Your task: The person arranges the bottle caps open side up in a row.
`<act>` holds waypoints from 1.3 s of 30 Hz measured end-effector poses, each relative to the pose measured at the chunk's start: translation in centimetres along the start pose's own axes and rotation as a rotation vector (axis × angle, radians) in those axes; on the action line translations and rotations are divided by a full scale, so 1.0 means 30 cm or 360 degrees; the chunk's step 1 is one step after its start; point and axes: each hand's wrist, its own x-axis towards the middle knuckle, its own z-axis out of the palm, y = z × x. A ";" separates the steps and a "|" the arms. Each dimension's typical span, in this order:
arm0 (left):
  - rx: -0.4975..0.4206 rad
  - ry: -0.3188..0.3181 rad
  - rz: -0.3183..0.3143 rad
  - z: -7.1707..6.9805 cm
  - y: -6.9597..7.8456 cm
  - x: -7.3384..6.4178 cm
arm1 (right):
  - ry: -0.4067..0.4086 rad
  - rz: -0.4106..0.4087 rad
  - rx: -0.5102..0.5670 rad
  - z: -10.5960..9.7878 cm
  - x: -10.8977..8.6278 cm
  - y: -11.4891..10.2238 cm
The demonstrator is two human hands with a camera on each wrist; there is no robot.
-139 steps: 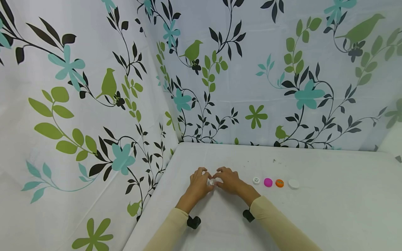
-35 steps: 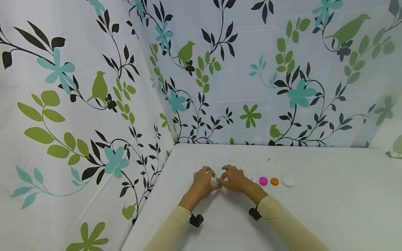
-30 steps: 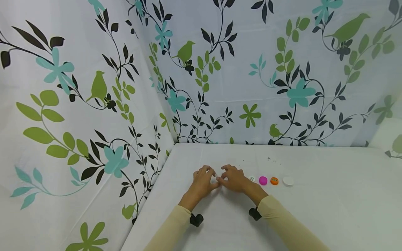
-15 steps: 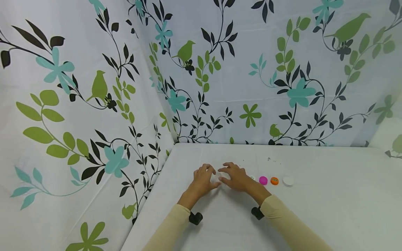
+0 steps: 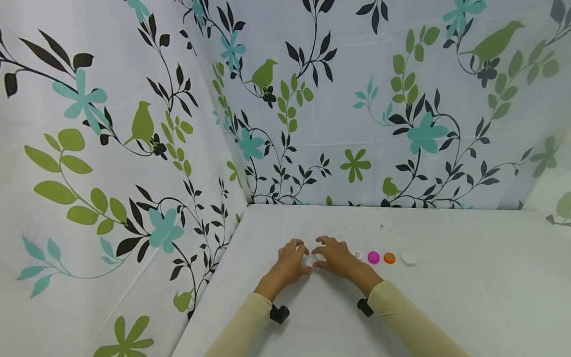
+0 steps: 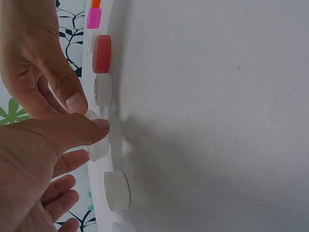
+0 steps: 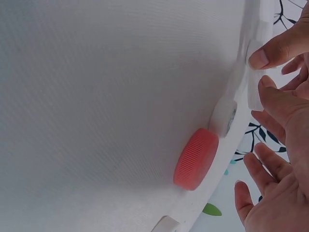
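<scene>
A clear plastic bottle cap [image 5: 311, 261] sits between my two hands at the table's left part. My left hand [image 5: 291, 263] pinches it from the left, its thumb [image 6: 91, 129] across the cap's rim in the left wrist view. From the right, my right hand [image 5: 334, 257] holds the same cap between thumb and finger; the right wrist view shows the cap's ribbed side [image 7: 255, 89]. Beside it stand a white cap with dark print [image 7: 224, 118] and a red ribbed cap [image 7: 196, 159]. The head view does not show the red cap, which lies behind my right hand.
Rightward along the row lie a magenta cap [image 5: 373, 257], an orange cap [image 5: 389, 258] and a larger white cap [image 5: 409, 258]. Another white cap [image 6: 117, 191] stands on the other side, in the left wrist view. Patterned curtains [image 5: 357, 99] hang behind the white table [image 5: 468, 277].
Half a second ago my right fingers were spread farther from the clear cap. Now both hands have come in around it, slightly nearer me, and the cap shows more plainly.
</scene>
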 end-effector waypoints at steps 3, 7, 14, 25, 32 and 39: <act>0.0010 -0.0031 -0.0023 0.007 0.000 0.002 | -0.0008 0.0011 -0.0018 0.008 -0.003 0.001; 0.0022 -0.0052 -0.0042 0.012 -0.002 0.003 | -0.0007 0.0023 -0.0022 0.015 -0.006 0.002; 0.0067 -0.0062 0.0000 0.016 -0.003 0.002 | 0.0007 0.0023 -0.0034 0.030 -0.013 0.006; 0.0064 -0.0064 0.0001 0.018 -0.002 0.005 | 0.0016 0.0067 -0.0053 0.037 -0.016 0.012; 0.0062 -0.0063 0.0029 0.014 0.019 0.011 | -0.0002 0.0064 -0.0027 0.024 -0.022 0.025; 0.0106 -0.0077 0.0059 0.015 0.040 0.012 | -0.0017 0.0080 -0.0005 -0.002 -0.036 0.045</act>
